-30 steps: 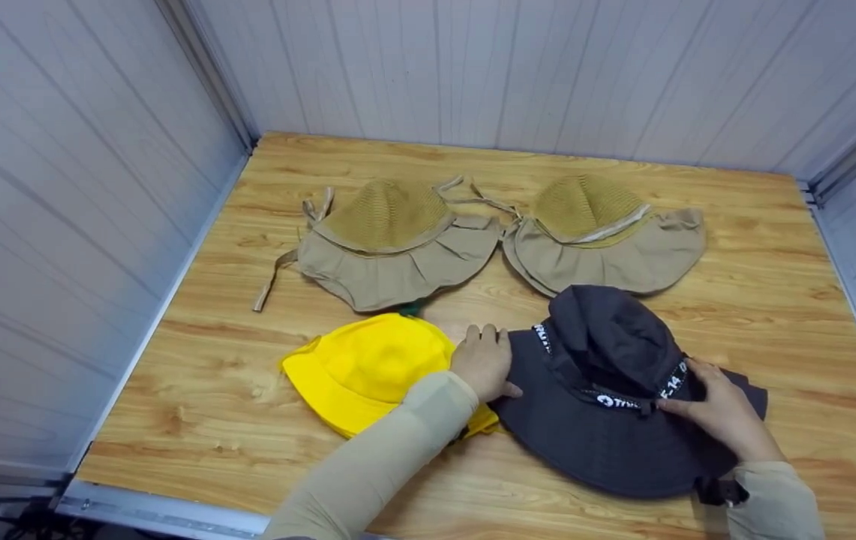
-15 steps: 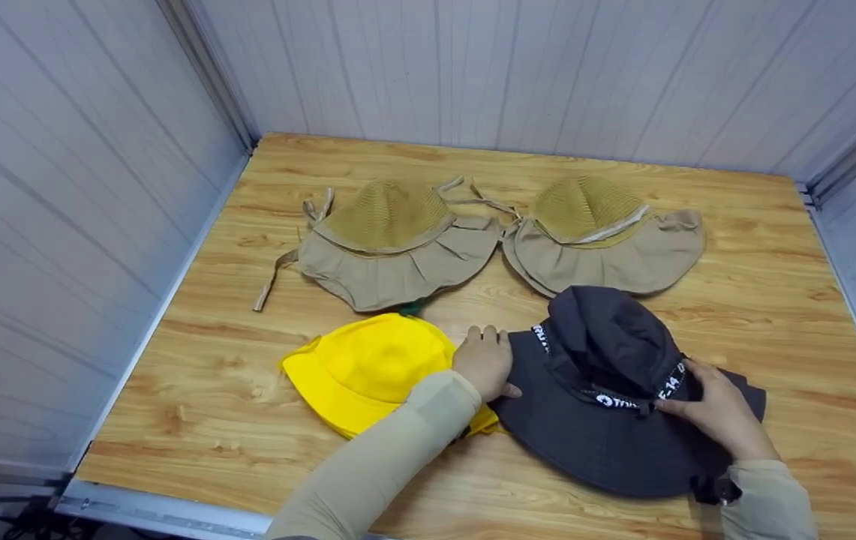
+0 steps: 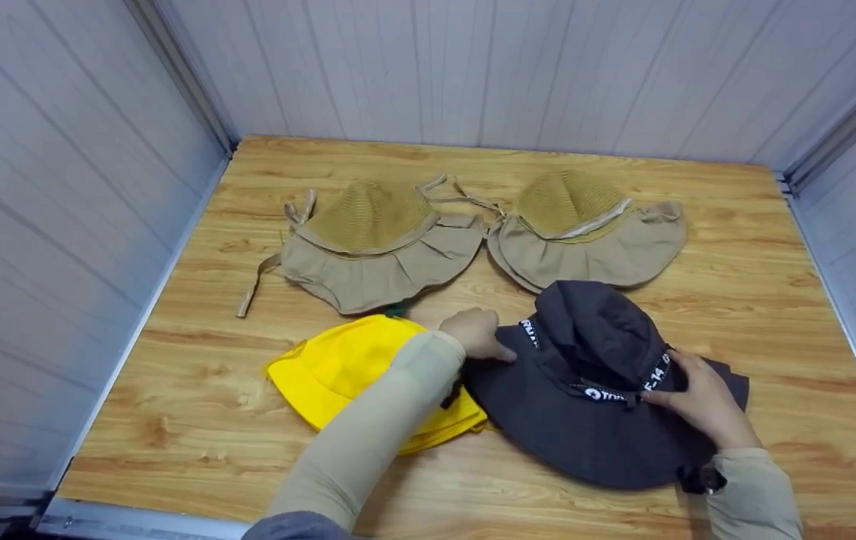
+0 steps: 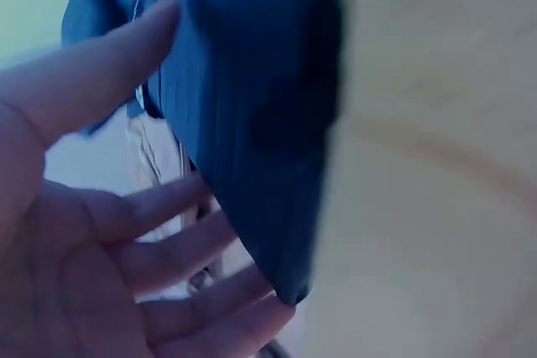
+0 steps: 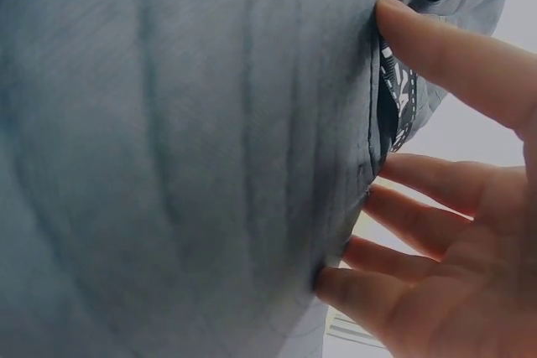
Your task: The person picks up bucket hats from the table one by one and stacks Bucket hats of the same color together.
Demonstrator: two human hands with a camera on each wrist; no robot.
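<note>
A dark bucket hat (image 3: 585,439) with a wide brim and white-lettered band lies at the front right. My left hand (image 3: 475,334) is at its brim's left edge; in the left wrist view, the thumb is over the brim and the straight fingers (image 4: 180,253) reach behind its edge. On the hat's right side rests my right hand (image 3: 701,397), thumb by the band. In the right wrist view its fingers (image 5: 419,215) are spread, with their tips touching the brim. Just left is a yellow hat (image 3: 349,356), partly hidden by my left sleeve.
Behind lie two tan sun hats with woven crowns, one at the left (image 3: 382,274) with loose ties and one at the right (image 3: 585,259). The wooden table (image 3: 172,420) is bounded by pale panel walls (image 3: 473,67) at the back and sides.
My left hand has turned and shifted up slightly along the brim's edge, its fingertips dropping from view. My right hand keeps its place on the dark hat. The head view has shifted slightly.
</note>
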